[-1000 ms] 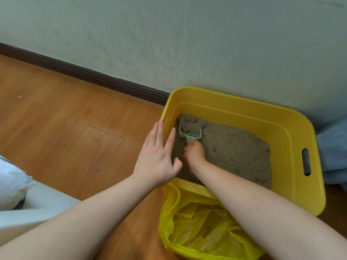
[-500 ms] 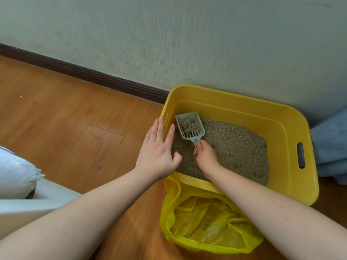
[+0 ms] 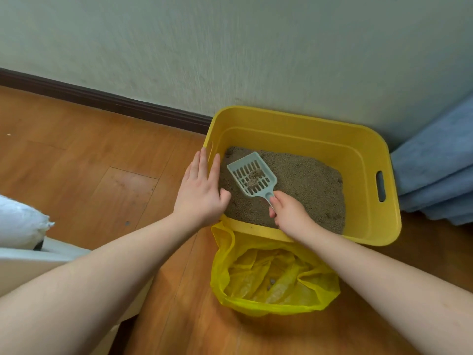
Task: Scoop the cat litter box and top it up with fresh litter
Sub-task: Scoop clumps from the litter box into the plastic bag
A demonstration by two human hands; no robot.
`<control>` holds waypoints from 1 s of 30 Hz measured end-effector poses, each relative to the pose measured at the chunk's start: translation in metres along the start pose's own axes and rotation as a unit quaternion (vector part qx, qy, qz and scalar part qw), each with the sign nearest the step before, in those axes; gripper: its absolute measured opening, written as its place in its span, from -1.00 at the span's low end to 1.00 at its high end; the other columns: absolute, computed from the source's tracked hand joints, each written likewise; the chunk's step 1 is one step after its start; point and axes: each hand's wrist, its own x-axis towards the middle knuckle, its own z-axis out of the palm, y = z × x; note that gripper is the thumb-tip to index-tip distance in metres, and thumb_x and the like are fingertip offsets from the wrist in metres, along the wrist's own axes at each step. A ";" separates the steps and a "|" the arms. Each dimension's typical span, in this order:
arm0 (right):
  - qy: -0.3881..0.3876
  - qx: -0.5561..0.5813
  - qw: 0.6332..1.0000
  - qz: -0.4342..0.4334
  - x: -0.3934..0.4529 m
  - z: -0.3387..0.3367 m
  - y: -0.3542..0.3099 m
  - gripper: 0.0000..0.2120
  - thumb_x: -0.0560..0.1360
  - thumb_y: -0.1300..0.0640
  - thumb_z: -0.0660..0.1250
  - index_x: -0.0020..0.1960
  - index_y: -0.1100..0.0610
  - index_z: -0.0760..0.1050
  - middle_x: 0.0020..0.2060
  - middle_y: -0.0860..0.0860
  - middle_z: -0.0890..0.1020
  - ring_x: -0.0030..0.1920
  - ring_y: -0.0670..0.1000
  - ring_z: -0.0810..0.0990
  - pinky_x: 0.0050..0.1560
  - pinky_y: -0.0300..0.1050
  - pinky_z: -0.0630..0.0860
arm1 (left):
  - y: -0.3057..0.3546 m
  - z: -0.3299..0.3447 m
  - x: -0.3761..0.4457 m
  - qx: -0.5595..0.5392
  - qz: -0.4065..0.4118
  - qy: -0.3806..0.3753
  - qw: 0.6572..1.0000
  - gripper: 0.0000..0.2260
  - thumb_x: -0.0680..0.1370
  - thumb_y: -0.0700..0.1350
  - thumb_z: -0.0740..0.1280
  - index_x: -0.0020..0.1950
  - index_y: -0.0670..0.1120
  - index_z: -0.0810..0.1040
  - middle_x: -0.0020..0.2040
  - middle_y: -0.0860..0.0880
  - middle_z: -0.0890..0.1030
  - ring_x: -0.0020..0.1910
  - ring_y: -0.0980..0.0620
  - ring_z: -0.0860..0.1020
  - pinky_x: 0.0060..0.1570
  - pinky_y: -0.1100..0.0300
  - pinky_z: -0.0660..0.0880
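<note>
A yellow plastic litter box (image 3: 368, 155) stands on the wood floor against the wall, holding grey-brown litter (image 3: 307, 183). My right hand (image 3: 288, 212) grips the handle of a pale blue slotted scoop (image 3: 252, 176), held just above the litter with a few small clumps lying on its slots. My left hand (image 3: 201, 190) rests flat, fingers together, on the box's left rim. An open yellow plastic bag (image 3: 273, 280) sits on the floor right in front of the box, with a few clumps inside.
A dark baseboard (image 3: 102, 101) runs along the wall on the left. Blue folded fabric (image 3: 435, 170) lies to the right of the box. A white bag (image 3: 20, 221) rests on a pale surface at the left edge.
The scoop went from dug into the litter to lifted clear of it, and loose litter has sifted through, leaving a few clumps. My left hand stayed on the rim.
</note>
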 end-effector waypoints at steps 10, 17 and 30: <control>0.002 -0.010 0.999 -0.042 -0.080 -0.032 -0.007 -0.69 0.66 0.10 0.05 -0.21 0.16 0.39 -0.39 -0.03 0.48 -0.49 -0.08 0.37 -0.41 -0.10 0.36 | -0.002 0.001 0.001 0.009 0.000 -0.008 1.000 -0.35 0.57 0.06 0.07 0.61 -0.08 -0.08 0.60 -0.20 -0.15 0.58 -0.13 -0.14 0.53 -0.06 -0.07; -0.015 -0.142 0.989 -0.033 -0.145 -0.030 0.026 -0.82 0.64 0.07 0.08 -0.01 0.00 0.46 -0.25 -0.10 0.63 -0.39 -0.02 0.54 -0.30 -0.06 0.49 | -0.003 0.000 0.001 0.016 -0.001 -0.013 1.000 -0.35 0.56 0.09 0.02 0.61 -0.09 -0.05 0.60 -0.21 -0.14 0.58 -0.13 -0.14 0.53 -0.05 -0.07; 0.145 -0.604 0.725 -0.298 -0.164 -0.020 0.061 -0.62 0.38 0.31 0.06 -0.04 0.19 0.63 -0.42 0.08 0.49 -0.43 0.11 0.46 -0.48 -0.10 0.22 | 0.000 -0.002 -0.002 0.028 0.002 -0.002 1.000 -0.35 0.55 0.09 0.10 0.60 -0.07 0.01 0.60 -0.21 -0.08 0.58 -0.17 -0.09 0.50 -0.10 -0.01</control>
